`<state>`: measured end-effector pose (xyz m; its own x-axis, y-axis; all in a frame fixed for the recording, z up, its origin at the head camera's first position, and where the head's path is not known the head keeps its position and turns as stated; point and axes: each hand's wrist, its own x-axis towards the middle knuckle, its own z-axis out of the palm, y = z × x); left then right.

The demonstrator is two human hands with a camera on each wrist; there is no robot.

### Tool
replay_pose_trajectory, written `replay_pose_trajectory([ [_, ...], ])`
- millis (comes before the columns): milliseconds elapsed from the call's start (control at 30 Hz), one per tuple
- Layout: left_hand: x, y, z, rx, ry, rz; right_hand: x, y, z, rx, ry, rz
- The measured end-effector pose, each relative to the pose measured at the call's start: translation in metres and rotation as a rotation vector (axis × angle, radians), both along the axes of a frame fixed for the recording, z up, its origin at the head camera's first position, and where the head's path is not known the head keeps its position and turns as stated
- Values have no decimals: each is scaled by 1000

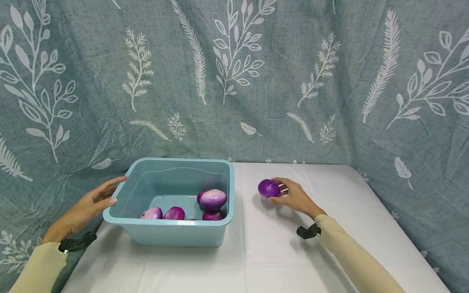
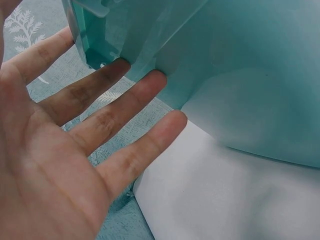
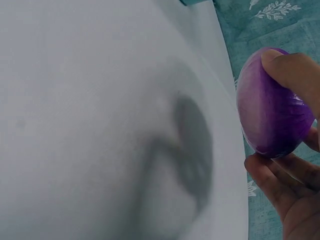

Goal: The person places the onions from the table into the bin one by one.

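Observation:
My right hand (image 1: 294, 197) grips a purple onion (image 1: 268, 189) between thumb and fingers, to the right of a light blue plastic tub (image 1: 176, 234). In the right wrist view the thumb presses one side of the onion (image 3: 272, 107) and the fingertips support the other; its shadow falls on the white cloth. My left hand (image 1: 82, 207) is at the tub's left rim, with its fingers spread and fairly straight along the outer wall, as the left wrist view also shows. Inside the tub lie several purple onions, one paler onion (image 1: 213, 199) resting on top of others at the right.
A white cloth (image 1: 271, 252) covers the table under the tub. Behind and at both sides hangs a blue-green curtain (image 1: 256, 114) with white leaf prints. A black strap (image 1: 309, 231) is worn at the right wrist and another (image 1: 77, 243) at the left.

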<state>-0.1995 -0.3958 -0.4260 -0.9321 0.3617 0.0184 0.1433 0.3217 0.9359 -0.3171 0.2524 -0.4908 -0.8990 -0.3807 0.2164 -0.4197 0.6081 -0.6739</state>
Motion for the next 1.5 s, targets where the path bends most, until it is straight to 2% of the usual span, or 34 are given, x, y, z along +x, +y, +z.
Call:
replay_pose_trajectory([
  [267, -2, -1, -3, 2, 7, 1, 5, -8, 16, 7, 54, 15],
  [500, 1, 1, -1, 2, 0, 8, 9, -15, 28, 3, 53, 20],
  [967, 1, 1, -1, 10, 24, -5, 16, -27, 50, -14, 114, 49],
  [1233, 1, 1, 0, 6, 8, 10, 20, -37, 63, -26, 158, 75],
  [1500, -1, 0, -4, 2, 14, 11, 24, -46, 73, -47, 192, 105],
])
